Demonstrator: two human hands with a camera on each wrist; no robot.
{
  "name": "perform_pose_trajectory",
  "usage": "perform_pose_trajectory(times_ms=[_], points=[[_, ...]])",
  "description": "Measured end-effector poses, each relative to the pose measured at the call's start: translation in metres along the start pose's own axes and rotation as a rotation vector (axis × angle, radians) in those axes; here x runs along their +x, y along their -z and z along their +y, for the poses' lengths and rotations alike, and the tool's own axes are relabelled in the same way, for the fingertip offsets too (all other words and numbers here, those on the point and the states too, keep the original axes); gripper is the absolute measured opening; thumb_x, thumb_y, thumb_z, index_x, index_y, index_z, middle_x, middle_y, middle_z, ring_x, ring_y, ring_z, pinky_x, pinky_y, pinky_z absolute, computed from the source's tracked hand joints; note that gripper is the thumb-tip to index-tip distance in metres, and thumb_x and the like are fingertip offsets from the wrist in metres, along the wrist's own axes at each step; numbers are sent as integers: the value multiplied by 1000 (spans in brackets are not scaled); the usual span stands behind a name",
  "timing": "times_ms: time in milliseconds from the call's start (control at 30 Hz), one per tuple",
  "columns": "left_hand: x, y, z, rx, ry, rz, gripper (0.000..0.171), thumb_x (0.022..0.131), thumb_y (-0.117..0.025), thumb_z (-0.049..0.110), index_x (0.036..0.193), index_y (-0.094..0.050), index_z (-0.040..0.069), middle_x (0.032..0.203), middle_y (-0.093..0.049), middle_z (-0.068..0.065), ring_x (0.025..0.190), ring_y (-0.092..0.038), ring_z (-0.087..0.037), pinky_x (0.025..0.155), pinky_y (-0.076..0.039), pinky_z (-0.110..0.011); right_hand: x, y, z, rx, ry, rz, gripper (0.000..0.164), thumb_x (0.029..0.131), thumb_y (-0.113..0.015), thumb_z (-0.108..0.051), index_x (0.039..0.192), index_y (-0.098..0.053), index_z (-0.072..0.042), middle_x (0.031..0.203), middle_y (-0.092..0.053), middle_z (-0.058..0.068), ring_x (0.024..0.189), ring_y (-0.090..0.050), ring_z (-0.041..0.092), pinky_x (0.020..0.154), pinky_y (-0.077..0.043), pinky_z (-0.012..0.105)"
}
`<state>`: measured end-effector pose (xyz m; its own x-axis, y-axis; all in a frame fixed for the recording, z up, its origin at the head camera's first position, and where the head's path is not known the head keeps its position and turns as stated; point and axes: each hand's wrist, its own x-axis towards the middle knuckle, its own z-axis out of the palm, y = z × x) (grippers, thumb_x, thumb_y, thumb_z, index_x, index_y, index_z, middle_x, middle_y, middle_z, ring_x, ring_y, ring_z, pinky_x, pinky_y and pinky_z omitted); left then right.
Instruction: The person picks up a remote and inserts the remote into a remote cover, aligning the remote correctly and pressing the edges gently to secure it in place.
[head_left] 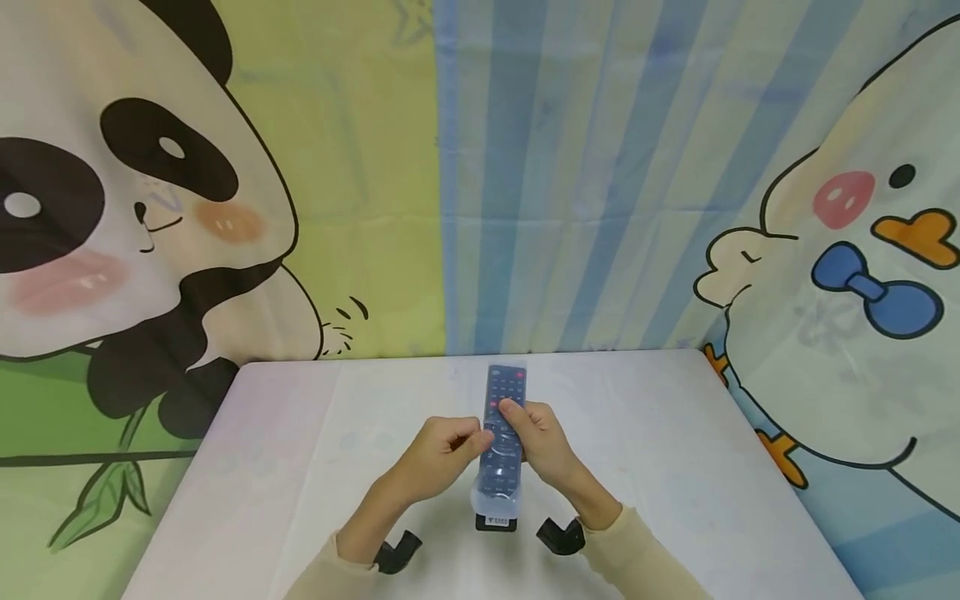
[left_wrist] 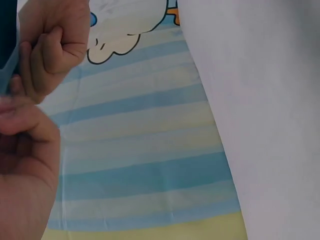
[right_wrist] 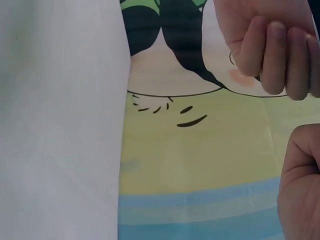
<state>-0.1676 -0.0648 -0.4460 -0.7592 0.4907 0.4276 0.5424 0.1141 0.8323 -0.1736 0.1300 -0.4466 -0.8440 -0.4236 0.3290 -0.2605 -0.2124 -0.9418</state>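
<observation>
A dark remote control (head_left: 506, 454) in a clear plastic sleeve (head_left: 495, 502) is held above the white table in the head view. My right hand (head_left: 546, 442) grips it from the right, thumb across the buttons. At its left edge my left hand (head_left: 442, 454), fingers curled, pinches the sleeve between thumb and forefinger. Past the remote's near end shows a small black object with a white label (head_left: 497, 522); its kind is unclear. In the left wrist view only a strip of the remote (left_wrist: 7, 35) appears. The right wrist view shows both hands, with the remote mostly out of frame.
The white table (head_left: 637, 433) spreads around the hands, its far edge against a hanging cloth (head_left: 570, 208) printed with a panda and a duck. Black wrist mounts (head_left: 561, 537) stick out from both forearms above the table.
</observation>
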Motion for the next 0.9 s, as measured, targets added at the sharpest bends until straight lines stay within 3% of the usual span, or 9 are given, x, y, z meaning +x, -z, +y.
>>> perform_pose_trajectory(times_ms=[133, 367, 600, 733, 833, 900], points=[[-1, -2, 1, -11, -30, -92, 37, 105, -56, 16, 70, -45, 16, 60, -35, 14, 52, -32, 0, 44, -26, -20, 3, 3, 1, -4, -8, 48, 53, 110, -40, -22, 85, -55, 22, 67, -67, 1, 57, -66, 11, 48, -53, 25], [-6, -7, 8, -30, -104, -103, 37, 105, -50, 5, 69, -48, 13, 55, -38, 10, 48, -32, 4, 40, -25, -19, 8, -4, 0, -11, 0, 176, 52, 108, -44, -23, 78, -55, 18, 62, -60, 0, 50, -56, 10, 44, -46, 23], [-19, -13, 12, 21, -154, -71, 40, 103, -49, 0, 66, -44, 14, 53, -36, 9, 49, -28, 7, 39, -23, -16, 13, -8, -7, -31, -28, 181, 51, 108, -46, -21, 74, -54, 15, 58, -56, 0, 48, -53, 10, 41, -44, 23], [-19, -9, 9, 60, -118, -67, 41, 105, -52, 8, 66, -41, 15, 55, -33, 12, 50, -28, 6, 41, -23, -16, 12, -5, -11, -164, -1, 111, 43, 108, -46, -15, 74, -59, 8, 60, -58, 2, 49, -55, 11, 42, -46, 26], [-17, -1, 6, 90, -47, -69, 40, 104, -56, 17, 66, -43, 17, 57, -33, 15, 50, -30, 4, 43, -25, -18, 10, -4, -14, -267, 17, 37, 36, 108, -46, -10, 79, -63, 4, 64, -61, 3, 52, -57, 12, 43, -48, 29], [-12, 5, 5, 100, 9, -35, 37, 104, -57, 21, 68, -48, 18, 57, -38, 15, 50, -35, 1, 43, -28, -20, 9, -5, -16, -286, 13, -4, 35, 108, -45, -10, 84, -66, 4, 67, -64, 4, 54, -60, 12, 45, -51, 31]])
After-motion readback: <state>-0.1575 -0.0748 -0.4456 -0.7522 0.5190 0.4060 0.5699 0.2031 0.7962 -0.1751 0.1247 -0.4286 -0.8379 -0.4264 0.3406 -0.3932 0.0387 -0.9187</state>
